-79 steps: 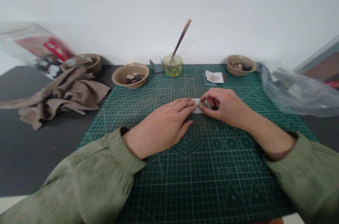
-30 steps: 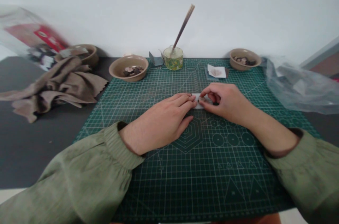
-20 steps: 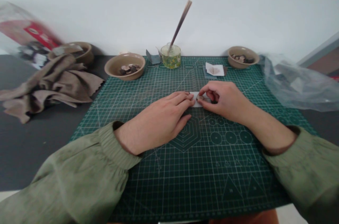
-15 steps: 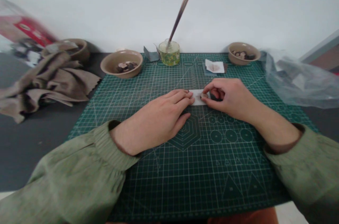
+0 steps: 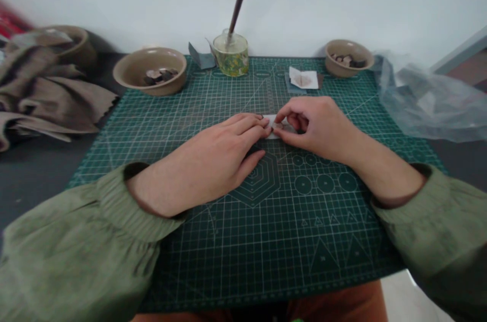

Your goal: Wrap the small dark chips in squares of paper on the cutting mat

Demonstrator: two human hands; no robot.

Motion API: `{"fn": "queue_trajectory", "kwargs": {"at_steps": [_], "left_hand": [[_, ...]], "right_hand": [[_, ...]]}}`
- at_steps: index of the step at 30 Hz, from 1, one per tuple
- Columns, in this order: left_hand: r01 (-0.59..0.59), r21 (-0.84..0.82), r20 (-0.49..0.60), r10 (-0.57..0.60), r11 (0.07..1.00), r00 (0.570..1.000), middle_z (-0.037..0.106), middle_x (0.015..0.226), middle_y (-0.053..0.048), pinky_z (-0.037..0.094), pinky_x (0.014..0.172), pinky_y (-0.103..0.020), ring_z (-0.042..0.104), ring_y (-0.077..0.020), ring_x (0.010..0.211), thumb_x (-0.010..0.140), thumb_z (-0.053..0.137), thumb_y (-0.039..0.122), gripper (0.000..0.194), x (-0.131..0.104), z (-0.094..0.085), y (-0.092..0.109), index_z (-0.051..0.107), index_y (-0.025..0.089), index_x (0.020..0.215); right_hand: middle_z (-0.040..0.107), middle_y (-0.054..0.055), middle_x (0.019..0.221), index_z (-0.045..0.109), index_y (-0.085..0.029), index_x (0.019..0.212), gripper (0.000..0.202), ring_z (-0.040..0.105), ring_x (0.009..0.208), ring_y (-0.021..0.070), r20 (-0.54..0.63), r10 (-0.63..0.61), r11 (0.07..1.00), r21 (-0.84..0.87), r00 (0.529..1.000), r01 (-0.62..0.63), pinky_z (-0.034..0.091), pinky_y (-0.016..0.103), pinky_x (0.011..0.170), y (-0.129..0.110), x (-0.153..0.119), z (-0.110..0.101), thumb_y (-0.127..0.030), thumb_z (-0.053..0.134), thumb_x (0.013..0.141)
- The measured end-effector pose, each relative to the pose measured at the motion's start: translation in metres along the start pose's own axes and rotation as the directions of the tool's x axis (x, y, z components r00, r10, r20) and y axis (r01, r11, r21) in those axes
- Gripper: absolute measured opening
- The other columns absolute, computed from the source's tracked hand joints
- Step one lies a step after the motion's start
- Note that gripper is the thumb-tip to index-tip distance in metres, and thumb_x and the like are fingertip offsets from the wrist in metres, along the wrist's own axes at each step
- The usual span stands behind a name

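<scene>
My left hand point(image 5: 220, 152) lies flat on the green cutting mat point(image 5: 236, 233), its fingers stretched out and its fingertips on the left end of a small white paper point(image 5: 270, 118). Thumb and forefinger of my right hand point(image 5: 321, 124) pinch a small, flat brownish piece point(image 5: 278, 124) over that paper, close beside the left fingertips. The fingers cover most of the piece, so its exact kind cannot be made out. Part of the paper is hidden under both hands.
Brown bowls with small dark pieces stand at back left point(image 5: 150, 71) and back right point(image 5: 348, 58). Between them are a patterned jar point(image 5: 231, 56) holding thin sticks and a folded white paper point(image 5: 303, 78). Brown cloth point(image 5: 61, 94) lies left, a clear plastic bag point(image 5: 429, 104) right.
My right hand has slid the small piece leftward along the paper, up to the left fingertips. The left hand stays flat on the paper. The whole view has shifted slightly.
</scene>
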State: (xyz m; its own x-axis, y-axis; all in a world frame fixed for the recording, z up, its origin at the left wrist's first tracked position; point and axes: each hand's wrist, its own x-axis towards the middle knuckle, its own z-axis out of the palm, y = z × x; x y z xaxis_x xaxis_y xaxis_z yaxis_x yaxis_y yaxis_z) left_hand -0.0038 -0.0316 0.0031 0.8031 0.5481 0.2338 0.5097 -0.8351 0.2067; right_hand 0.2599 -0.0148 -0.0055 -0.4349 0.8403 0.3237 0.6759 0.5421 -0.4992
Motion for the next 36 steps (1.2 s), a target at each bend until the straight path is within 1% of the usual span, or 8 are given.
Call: {"fn": "queue_trajectory", "kwargs": {"at_steps": [4,8,12,15,20,25,31,36], "left_hand": [[0.014,-0.041,-0.011,-0.014,0.999,1.000,0.067,0.153,-0.017,0.050,0.128,-0.056,0.062,-0.0327,0.146,0.110,0.058,0.027,0.037,0.002,0.000,0.000,0.064,0.015,0.145],[0.070,-0.165,-0.129,-0.092,0.984,0.987,0.069,0.148,-0.016,0.053,0.123,-0.054,0.065,-0.0321,0.141,0.108,0.065,0.028,0.041,0.006,-0.001,0.001,0.061,0.017,0.148],[0.068,-0.365,-0.300,-0.187,0.929,0.935,0.076,0.134,-0.010,0.060,0.110,-0.040,0.073,-0.0238,0.124,0.105,0.075,0.031,0.037,0.012,-0.002,0.006,0.066,0.018,0.138],[0.061,-0.437,-0.374,-0.243,0.898,0.895,0.081,0.115,-0.005,0.062,0.096,-0.032,0.077,-0.0181,0.105,0.102,0.079,0.026,0.023,0.014,-0.003,0.008,0.073,0.020,0.124],[0.041,-0.451,-0.417,-0.251,0.891,0.874,0.083,0.108,-0.004,0.063,0.088,-0.031,0.078,-0.0177,0.096,0.099,0.081,0.020,0.016,0.012,-0.005,0.010,0.078,0.021,0.115],[0.023,-0.511,-0.411,-0.267,0.860,0.872,0.084,0.105,-0.004,0.064,0.087,-0.031,0.079,-0.0173,0.093,0.098,0.084,0.024,0.014,0.012,-0.008,0.014,0.080,0.019,0.111],[0.043,-0.740,-0.307,-0.393,0.671,0.867,0.085,0.106,-0.007,0.069,0.086,-0.030,0.082,-0.0190,0.095,0.097,0.086,0.031,0.018,0.016,-0.010,0.014,0.081,0.017,0.108],[0.028,-0.845,-0.226,-0.405,0.534,0.886,0.085,0.113,-0.009,0.072,0.093,-0.034,0.084,-0.0214,0.099,0.095,0.088,0.025,0.023,0.013,-0.008,0.013,0.080,0.015,0.113]], "right_hand": [[0.071,0.001,0.073,0.081,-0.021,0.102,0.021,0.062,0.060,0.0160,-0.025,0.162,0.952,0.267,0.986,-0.150,0.046,0.032,0.057,-0.003,-0.004,-0.002,-0.039,0.086,0.093],[0.077,0.003,0.076,0.078,-0.022,0.105,0.034,0.070,0.062,0.0187,-0.031,0.275,0.798,0.565,0.961,-0.210,0.055,0.032,0.055,-0.008,-0.006,-0.006,-0.050,0.090,0.091],[0.084,0.007,0.096,0.075,-0.022,0.108,0.036,0.079,0.078,0.0209,0.063,0.181,0.663,0.729,0.981,-0.169,0.063,0.032,0.067,-0.012,-0.007,-0.007,-0.045,0.095,0.088],[0.085,0.008,0.104,0.074,-0.022,0.112,0.036,0.082,0.087,0.0225,0.112,0.108,0.636,0.756,0.988,-0.155,0.066,0.035,0.077,-0.011,-0.008,-0.008,-0.039,0.095,0.089],[0.084,0.008,0.099,0.073,-0.022,0.116,0.033,0.083,0.086,0.0235,0.160,0.077,0.608,0.775,0.984,-0.173,0.063,0.030,0.064,-0.011,-0.010,-0.009,-0.038,0.091,0.093],[0.085,0.006,0.093,0.074,-0.023,0.112,0.032,0.083,0.081,0.0229,0.181,0.089,0.568,0.798,0.979,-0.199,0.061,0.027,0.056,-0.013,-0.010,-0.010,-0.041,0.092,0.093],[0.085,0.004,0.088,0.073,-0.023,0.114,0.027,0.084,0.076,0.0215,0.193,0.065,0.527,0.826,0.979,-0.198,0.060,0.024,0.053,-0.015,-0.010,-0.011,-0.036,0.090,0.096],[0.086,0.005,0.096,0.072,-0.024,0.113,0.028,0.085,0.075,0.0211,0.211,0.058,0.488,0.847,0.976,-0.212,0.059,0.023,0.052,-0.015,-0.011,-0.012,-0.036,0.090,0.096]]}}
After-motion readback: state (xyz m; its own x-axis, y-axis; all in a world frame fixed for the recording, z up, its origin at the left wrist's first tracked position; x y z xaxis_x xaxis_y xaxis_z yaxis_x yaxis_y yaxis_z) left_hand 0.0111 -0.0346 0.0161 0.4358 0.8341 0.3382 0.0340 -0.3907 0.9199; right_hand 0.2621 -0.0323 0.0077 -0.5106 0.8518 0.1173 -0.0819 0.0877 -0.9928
